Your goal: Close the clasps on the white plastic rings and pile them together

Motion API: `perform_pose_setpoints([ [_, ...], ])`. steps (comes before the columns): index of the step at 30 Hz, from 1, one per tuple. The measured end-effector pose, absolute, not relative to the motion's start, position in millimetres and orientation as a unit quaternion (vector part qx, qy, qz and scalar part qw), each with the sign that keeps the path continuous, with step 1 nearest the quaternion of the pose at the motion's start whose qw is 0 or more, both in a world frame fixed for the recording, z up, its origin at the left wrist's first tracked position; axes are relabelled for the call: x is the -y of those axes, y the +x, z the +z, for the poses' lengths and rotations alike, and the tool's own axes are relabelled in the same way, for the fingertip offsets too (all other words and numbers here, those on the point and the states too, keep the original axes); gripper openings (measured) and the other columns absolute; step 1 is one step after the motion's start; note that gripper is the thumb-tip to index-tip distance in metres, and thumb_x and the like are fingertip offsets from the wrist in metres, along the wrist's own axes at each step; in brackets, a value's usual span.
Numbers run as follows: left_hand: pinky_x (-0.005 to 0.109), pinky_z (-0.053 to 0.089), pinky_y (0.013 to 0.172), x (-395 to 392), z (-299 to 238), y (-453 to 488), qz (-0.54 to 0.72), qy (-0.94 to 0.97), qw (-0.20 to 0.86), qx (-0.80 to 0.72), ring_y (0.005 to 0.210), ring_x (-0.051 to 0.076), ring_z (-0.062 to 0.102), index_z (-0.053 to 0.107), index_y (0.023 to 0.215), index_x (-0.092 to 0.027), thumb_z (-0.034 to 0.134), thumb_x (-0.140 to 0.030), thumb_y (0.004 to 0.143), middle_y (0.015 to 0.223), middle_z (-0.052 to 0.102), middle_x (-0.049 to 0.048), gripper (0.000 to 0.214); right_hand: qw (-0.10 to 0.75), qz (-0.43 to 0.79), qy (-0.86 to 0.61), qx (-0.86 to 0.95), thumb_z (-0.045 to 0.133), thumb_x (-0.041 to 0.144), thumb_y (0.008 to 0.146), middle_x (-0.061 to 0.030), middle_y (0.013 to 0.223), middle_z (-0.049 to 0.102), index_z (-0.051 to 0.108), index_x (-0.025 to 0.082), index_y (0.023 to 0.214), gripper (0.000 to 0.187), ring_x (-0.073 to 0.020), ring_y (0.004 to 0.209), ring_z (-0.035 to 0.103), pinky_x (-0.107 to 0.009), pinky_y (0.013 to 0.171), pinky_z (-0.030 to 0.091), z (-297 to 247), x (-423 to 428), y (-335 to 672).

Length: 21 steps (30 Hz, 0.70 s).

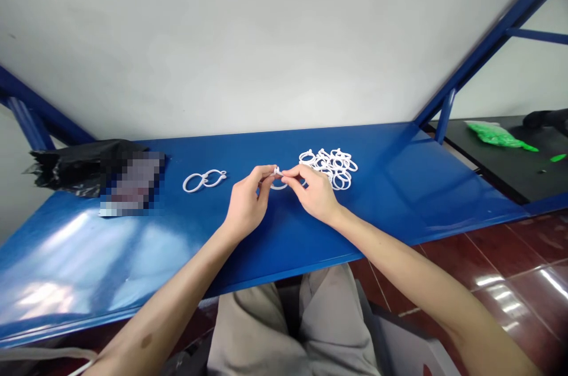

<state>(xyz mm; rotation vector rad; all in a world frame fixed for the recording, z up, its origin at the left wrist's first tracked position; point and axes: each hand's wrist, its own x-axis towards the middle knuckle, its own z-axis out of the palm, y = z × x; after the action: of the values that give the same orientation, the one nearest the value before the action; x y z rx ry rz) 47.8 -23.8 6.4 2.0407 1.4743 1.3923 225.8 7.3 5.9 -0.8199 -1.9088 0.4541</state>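
Both my hands meet over the middle of the blue table (pixel 399 186). My left hand (pixel 249 201) and my right hand (pixel 314 191) each pinch the same white plastic ring (pixel 278 177) between thumb and fingers, just above the tabletop. Right behind my right hand lies a heap of several white rings (pixel 332 166). Two white rings (pixel 204 180), joined together, lie flat on the table to the left of my left hand.
A crumpled black plastic bag (pixel 75 166) with a blurred patch sits at the table's left end. Blue frame bars rise at both sides. At the right a lower black surface (pixel 497 166) carries a green plastic bag (pixel 494 134). My knees are under the table's front edge.
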Motion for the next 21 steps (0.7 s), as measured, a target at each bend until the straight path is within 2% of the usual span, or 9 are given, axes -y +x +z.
perform_pose_setpoints([
  [4,0.023,0.059,0.076,26.0,3.0,46.1,0.485,0.713,0.098,-0.498,0.085,0.015,0.077,0.067,0.108,-0.022,0.053,-0.025,0.101,0.1,0.08,0.0028,0.017,0.478,0.149,-0.304,0.81,0.06,0.024,0.101,-0.0039,0.091,0.074,0.067,0.022,0.092,0.011,-0.0183,0.086,0.07,-0.032,0.08,0.056,5.9,-0.7,224.5],
  [8,0.025,0.06,0.079,27.0,-2.2,44.2,0.478,0.741,0.059,-0.468,0.09,0.017,0.078,0.068,0.103,-0.022,0.051,-0.024,0.101,0.106,0.08,0.0045,0.017,0.434,0.141,-0.323,0.829,0.053,0.025,0.104,-0.0048,0.09,0.073,0.067,0.024,0.093,0.018,-0.0204,0.087,0.067,-0.036,0.082,0.056,5.2,3.1,225.9],
  [15,0.029,0.059,0.082,21.8,2.0,38.6,0.428,0.766,0.045,-0.477,0.097,0.02,0.076,0.068,0.111,-0.023,0.05,-0.029,0.102,0.111,0.079,0.0069,0.021,0.425,0.144,-0.341,0.826,0.052,0.03,0.105,-0.0055,0.095,0.074,0.069,0.025,0.097,0.02,-0.0214,0.091,0.068,-0.038,0.087,0.056,4.0,-2.4,221.6],
  [18,0.036,0.057,0.088,15.1,8.3,30.8,0.383,0.781,0.011,-0.494,0.101,0.023,0.072,0.067,0.121,-0.023,0.046,-0.023,0.1,0.113,0.077,0.0079,0.029,0.423,0.102,-0.363,0.824,0.053,0.03,0.105,-0.0064,0.099,0.074,0.07,0.025,0.103,0.018,-0.0226,0.096,0.068,-0.04,0.09,0.055,10.2,-14.7,230.0],
  [21,0.047,0.053,0.092,6.9,9.9,13.2,0.325,0.753,-0.063,-0.568,0.109,0.031,0.066,0.067,0.125,-0.019,0.041,-0.011,0.092,0.117,0.075,0.0115,0.042,0.413,0.039,-0.414,0.81,0.053,0.026,0.104,-0.0082,0.101,0.072,0.071,0.023,0.104,0.018,-0.0254,0.098,0.065,-0.043,0.09,0.053,18.9,-32.2,251.5],
])
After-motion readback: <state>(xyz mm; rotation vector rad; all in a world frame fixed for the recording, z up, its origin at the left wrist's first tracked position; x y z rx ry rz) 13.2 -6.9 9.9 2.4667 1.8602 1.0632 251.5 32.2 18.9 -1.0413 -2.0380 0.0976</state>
